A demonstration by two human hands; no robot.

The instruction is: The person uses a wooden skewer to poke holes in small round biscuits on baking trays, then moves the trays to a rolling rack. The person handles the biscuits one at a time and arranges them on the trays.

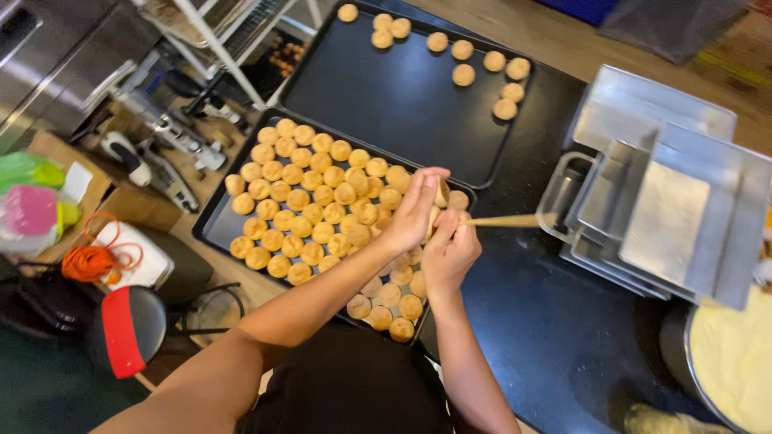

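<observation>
My left hand (414,210) pinches one round golden puff pastry (441,193) above the near black baking tray (211,227), crowded with puffs; my right hand (450,251) grips a thin wooden stick (505,220). The far black tray (402,104) holds few.

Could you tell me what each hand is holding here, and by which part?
Left hand grips a small round pastry puff by its sides; right hand holds a thin wooden stick by its near end.
</observation>
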